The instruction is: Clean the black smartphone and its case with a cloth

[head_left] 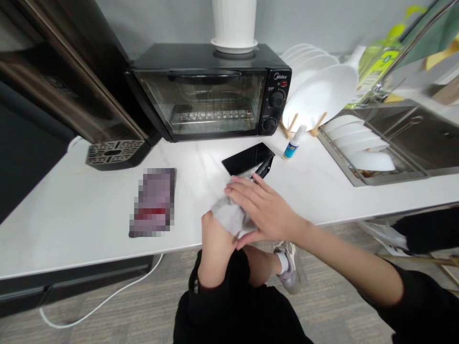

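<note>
My right hand (pixel 263 205) presses over a crumpled light grey cloth (pixel 229 215), its fingers stretched across the top and the thumb below. Beneath the same cloth is my left hand (pixel 217 231); only its back and wrist show, and its fingers are hidden. Just beyond my hands, a thin black piece (pixel 264 167) with small holes, perhaps a phone case, sticks out at a tilt. Whether a hand grips it is hidden. Behind it, a black phone (pixel 247 157) lies flat on the white counter (pixel 195 191). A small spray bottle (pixel 293 143) stands to the right.
A blurred-out purple-grey object (pixel 154 203) lies at left, near a dispenser's drip tray (pixel 114 153). A toaster oven (pixel 211 100) with a white pot (pixel 234 24) on top stands behind. White plates (pixel 319 93) in a wooden rack and a sink (pixel 412 148) are at right.
</note>
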Motion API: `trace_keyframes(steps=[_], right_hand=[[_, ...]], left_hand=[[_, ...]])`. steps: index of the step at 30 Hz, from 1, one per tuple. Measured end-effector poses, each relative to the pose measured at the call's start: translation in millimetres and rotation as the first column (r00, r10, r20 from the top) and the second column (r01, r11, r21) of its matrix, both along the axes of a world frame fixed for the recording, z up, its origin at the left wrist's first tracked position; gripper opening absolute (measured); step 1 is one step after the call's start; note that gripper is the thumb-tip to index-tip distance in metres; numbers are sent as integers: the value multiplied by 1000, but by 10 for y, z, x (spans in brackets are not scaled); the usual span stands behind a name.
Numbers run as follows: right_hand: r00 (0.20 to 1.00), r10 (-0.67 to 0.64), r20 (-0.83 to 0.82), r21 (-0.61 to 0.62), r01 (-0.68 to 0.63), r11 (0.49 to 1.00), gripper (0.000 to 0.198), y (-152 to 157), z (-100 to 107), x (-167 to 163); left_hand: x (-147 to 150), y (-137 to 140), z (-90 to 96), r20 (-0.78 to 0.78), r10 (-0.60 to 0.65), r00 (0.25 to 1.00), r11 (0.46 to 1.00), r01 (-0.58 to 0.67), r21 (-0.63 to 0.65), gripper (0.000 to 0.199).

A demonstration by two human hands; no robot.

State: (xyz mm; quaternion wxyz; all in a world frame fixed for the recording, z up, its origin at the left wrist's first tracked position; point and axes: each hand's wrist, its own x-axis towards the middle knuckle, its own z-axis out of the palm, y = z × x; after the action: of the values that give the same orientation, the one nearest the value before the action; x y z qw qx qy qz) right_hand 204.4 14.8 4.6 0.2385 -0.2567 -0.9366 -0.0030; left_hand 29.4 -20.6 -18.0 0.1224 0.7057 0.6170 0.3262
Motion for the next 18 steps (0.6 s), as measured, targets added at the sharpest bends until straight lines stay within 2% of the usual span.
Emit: trace_keyframes(steps=[4, 7, 10, 14, 16, 18], right_hand=[[969, -237, -64, -10, 237, 971, 93, 437, 13, 360], [942, -311, -123, -24, 310, 950, 94, 498, 9, 356], [945, -286, -158, -33, 284, 958, 102, 224, -22, 80], [988, -111, -110, -20, 110, 994, 107, -155, -57, -253], [995, -53, -84, 4, 53, 999, 102, -125, -53, -236], [994, -80, -70, 26, 82, 996, 95, 62, -37, -101]], left_hand=[[57, -41, 86, 86, 2, 996, 1000, -3, 12, 31], [67, -58, 124, 125, -12, 992, 1000, 11, 15, 33], [29, -43, 97, 90, 6, 996, 1000, -6, -1, 30], [-52, -5, 9, 45, -38, 998, 999, 39, -32, 12], [-63, 1, -8, 30, -51, 998, 998, 52, -38, 7], [-39, -8, 14, 24, -26, 999, 999, 27, -35, 14]])
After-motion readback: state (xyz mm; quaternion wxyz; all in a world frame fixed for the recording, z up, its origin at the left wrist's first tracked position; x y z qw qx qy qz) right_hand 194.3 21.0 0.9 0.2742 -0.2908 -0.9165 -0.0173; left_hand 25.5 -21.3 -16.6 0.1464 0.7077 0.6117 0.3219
